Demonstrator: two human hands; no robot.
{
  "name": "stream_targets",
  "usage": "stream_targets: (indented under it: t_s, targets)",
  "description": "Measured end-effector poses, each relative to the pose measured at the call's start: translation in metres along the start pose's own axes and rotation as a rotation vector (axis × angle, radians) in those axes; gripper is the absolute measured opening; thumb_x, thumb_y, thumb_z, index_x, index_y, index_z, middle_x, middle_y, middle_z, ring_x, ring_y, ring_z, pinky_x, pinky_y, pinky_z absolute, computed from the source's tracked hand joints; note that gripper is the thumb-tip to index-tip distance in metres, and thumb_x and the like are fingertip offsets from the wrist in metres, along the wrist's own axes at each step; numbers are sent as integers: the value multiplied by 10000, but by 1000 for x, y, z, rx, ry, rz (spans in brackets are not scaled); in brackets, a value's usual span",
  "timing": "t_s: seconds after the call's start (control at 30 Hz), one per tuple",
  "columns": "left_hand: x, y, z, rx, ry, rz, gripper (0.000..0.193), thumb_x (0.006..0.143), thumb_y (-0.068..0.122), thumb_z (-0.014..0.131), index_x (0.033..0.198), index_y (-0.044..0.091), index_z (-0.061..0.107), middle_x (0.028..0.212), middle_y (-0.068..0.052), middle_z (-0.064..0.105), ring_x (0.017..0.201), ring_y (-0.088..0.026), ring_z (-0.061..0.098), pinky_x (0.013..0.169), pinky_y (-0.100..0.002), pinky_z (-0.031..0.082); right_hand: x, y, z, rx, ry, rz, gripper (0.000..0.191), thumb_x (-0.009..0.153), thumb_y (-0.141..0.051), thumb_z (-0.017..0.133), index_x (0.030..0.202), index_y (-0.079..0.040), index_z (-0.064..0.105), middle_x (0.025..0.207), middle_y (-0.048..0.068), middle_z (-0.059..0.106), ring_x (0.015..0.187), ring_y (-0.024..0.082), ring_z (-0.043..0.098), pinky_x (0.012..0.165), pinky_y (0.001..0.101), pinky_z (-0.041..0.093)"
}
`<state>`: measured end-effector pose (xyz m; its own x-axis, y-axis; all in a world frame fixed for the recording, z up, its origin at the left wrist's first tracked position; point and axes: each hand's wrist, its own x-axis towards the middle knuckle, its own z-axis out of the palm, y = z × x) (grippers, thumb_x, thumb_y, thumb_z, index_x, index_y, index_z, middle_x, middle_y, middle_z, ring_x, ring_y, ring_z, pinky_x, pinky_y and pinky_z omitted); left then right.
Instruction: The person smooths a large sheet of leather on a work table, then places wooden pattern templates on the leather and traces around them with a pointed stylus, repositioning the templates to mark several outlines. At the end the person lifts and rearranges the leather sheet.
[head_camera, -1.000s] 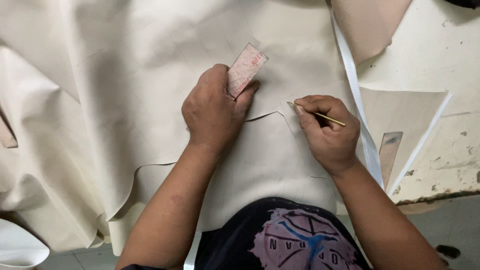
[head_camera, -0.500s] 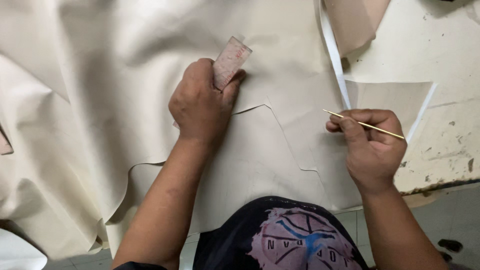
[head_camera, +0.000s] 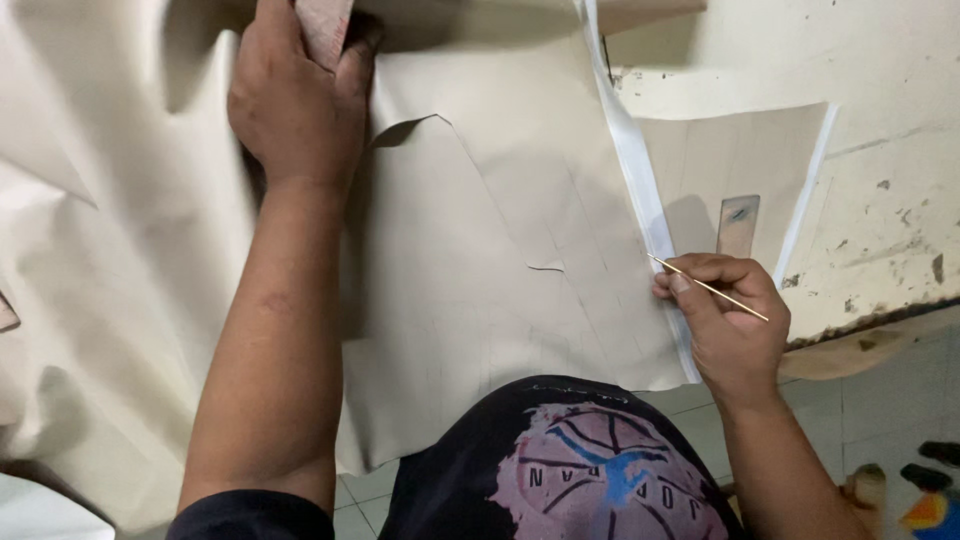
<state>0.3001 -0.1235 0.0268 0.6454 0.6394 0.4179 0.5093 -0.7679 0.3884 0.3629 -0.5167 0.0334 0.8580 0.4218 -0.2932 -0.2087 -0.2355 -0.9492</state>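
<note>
Biggest risk I saw: the beige leather sheet (head_camera: 480, 260) could've slid or bunched, since only the left hand (head_camera: 295, 100) pinned it, fingers closed around a pinkish template card (head_camera: 322, 25) at the top. The right hand (head_camera: 730, 325) pinched a thin stick tool (head_camera: 708, 287) near the sheet's right edge. The sheet lay flat on the worn table (head_camera: 880, 120), smooth, with cut edges curling slightly.

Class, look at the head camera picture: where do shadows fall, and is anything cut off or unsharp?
Head view: even, soft light with no glare; the left hand and forearm cast a dark shadow on the beige sheet beside them; the pinkish card is cut off by the top edge; the right hand with its thin stick is sharp.
</note>
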Motion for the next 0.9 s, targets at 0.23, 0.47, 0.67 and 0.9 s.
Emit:
stream_targets:
  t_s: [0.23, 0.47, 0.67, 0.9]
  targets:
    - [14, 2, -8, 3, -100, -96, 465, 901, 414, 920, 1027, 65, 639, 916, -102, 699, 847, -338, 655, 736, -468, 506, -2, 7, 17, -3, -156, -110, 147, 1001, 103, 604, 1078, 5, 525, 1195, 192, 676, 1068, 192, 701, 989, 347, 608]
    - [24, 4, -7, -83, -143, -104, 449, 876, 418, 936, 932, 40, 701, 861, -122, 747, 771, -354, 695, 686, -460, 528, 6, 17, 10, 5, -66, -130, 171, 1026, 110, 589, 1101, -7, 490, 1185, 164, 661, 1045, 172, 691, 968, 327, 608]
    - [29, 7, -10, -163, -156, -119, 400, 849, 357, 926, 955, 34, 715, 891, -113, 767, 772, -330, 724, 691, -437, 548, 3, 24, 8, -26, -17, -101, 175, 1018, 115, 592, 1090, -5, 486, 1183, 165, 658, 1067, 181, 693, 992, 330, 596]
    - [30, 6, -13, -157, -204, -172, 381, 852, 342, 922, 971, 51, 707, 895, -93, 768, 792, -310, 726, 719, -429, 542, 10, 3, 27, -60, -45, -117, 165, 1017, 103, 592, 1075, -13, 490, 1178, 164, 669, 1075, 185, 705, 981, 333, 615]
